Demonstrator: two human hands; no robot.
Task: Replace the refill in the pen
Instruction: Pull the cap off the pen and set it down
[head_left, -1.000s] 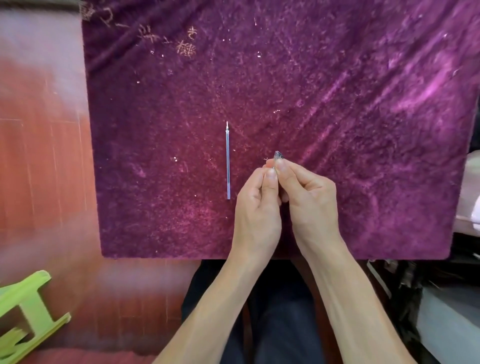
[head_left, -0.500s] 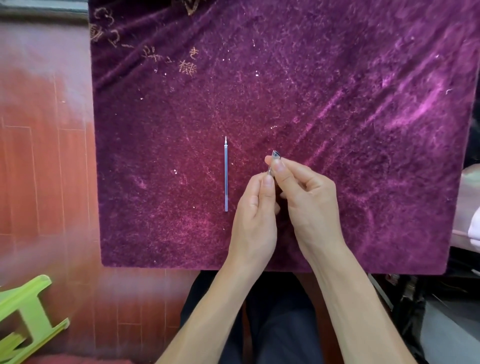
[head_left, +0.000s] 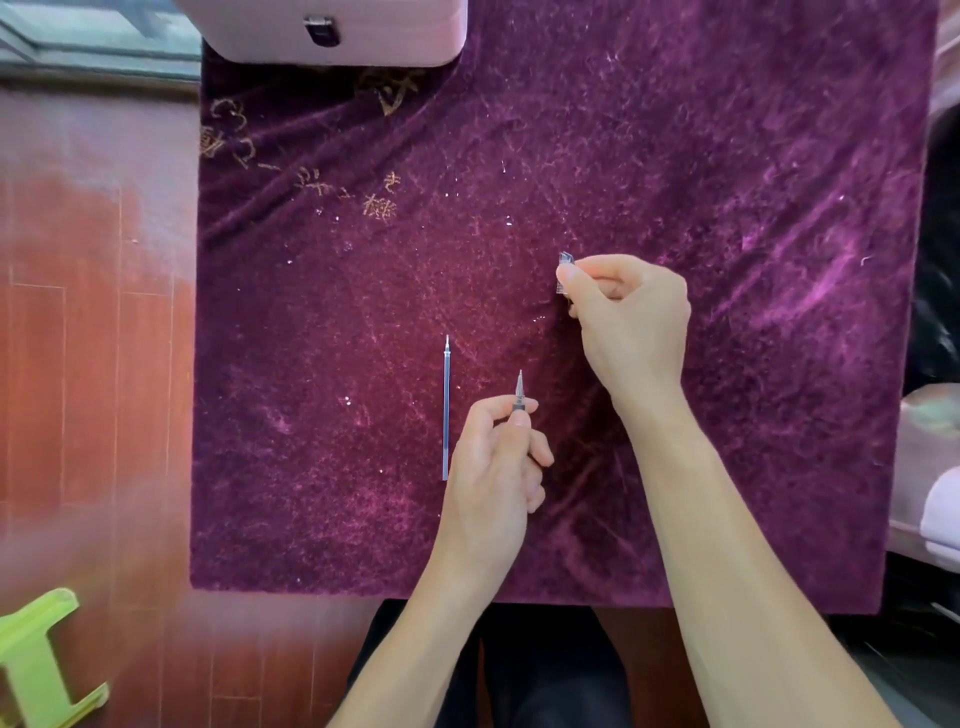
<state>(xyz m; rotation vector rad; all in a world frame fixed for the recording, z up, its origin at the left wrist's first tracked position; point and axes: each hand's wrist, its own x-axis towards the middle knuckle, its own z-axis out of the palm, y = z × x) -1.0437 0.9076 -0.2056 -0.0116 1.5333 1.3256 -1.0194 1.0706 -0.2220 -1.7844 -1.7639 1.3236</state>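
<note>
A thin blue refill (head_left: 445, 410) lies on the purple velvet cloth (head_left: 727, 208), tip pointing away from me. Just right of it, my left hand (head_left: 496, 467) is closed around the pen (head_left: 519, 392); only its pointed metal tip and dark collar stick out above my fingers, the barrel is hidden in my fist. My right hand (head_left: 631, 317) is up and to the right, pinching a small clear pen cap (head_left: 564, 270) between thumb and forefinger above the cloth.
A pale pink box (head_left: 322, 31) with a dark latch sits at the cloth's far edge. Red-brown wooden floor (head_left: 93, 364) lies to the left, with a green plastic stool (head_left: 36, 665) at lower left. Pale objects crowd the right edge (head_left: 935, 467).
My hands have come apart: the right one pulled the clear cap up and to the right, baring the pen's tip in the left hand. The view also tilted, bringing the pink box into sight.
</note>
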